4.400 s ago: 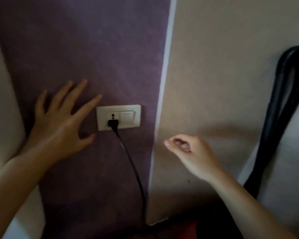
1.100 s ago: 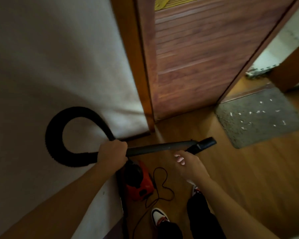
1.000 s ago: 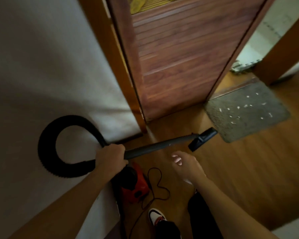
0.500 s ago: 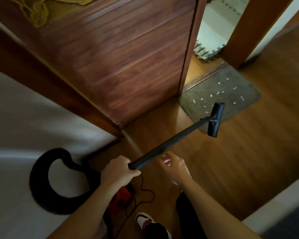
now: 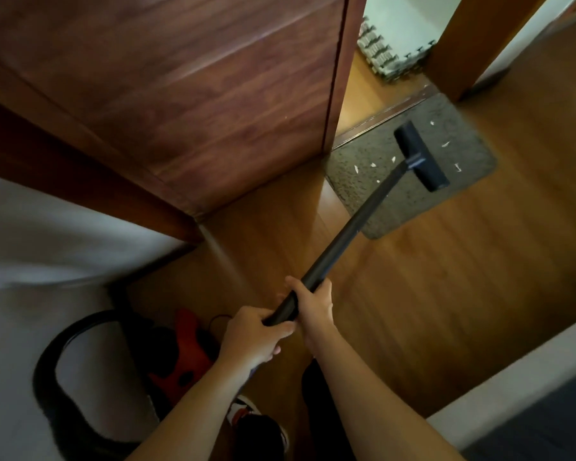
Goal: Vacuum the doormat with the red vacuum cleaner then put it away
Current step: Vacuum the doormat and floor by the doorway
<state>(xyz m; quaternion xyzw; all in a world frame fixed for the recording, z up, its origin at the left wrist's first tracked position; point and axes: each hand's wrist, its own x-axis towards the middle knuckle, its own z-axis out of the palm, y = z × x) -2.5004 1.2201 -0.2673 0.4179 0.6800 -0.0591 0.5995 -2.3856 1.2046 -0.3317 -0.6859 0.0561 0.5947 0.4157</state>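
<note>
Both hands are on the wand (image 5: 356, 224). The left hand (image 5: 256, 337) is wrapped round its near end with the fingers curled under the tube. The right hand (image 5: 313, 307) grips just ahead of it, touching the left, with the thumb over the top.

The wand runs away from the person over the floor (image 5: 463, 277) to the nozzle (image 5: 419, 158). The nozzle is on the mat (image 5: 473, 154), about midway between its left and right edges, and reaches from near the far edge toward the near one. I cannot tell whether it is pressed flat on the pile or held just above it. White scraps (image 5: 373, 165) lie on the mat on both sides of the nozzle. The mat's far edge is against the doorway threshold, just past the open door (image 5: 180, 94).

The red vacuum (image 5: 183, 357) stands on the floor by the wall, at the person's left and behind the hands. Its hose (image 5: 57, 354) loops out beside it; both are blurred.

The vacuuming step looks barely begun, since most of the mat has scraps on it. The next move likely calls for sweeping the nozzle sideways over each group of scraps while keeping it flat. A light mat on smooth wood may slide or bunch under the pull, so short strokes toward the near edge seem safer. Putting the vacuum away is not yet due.
</note>
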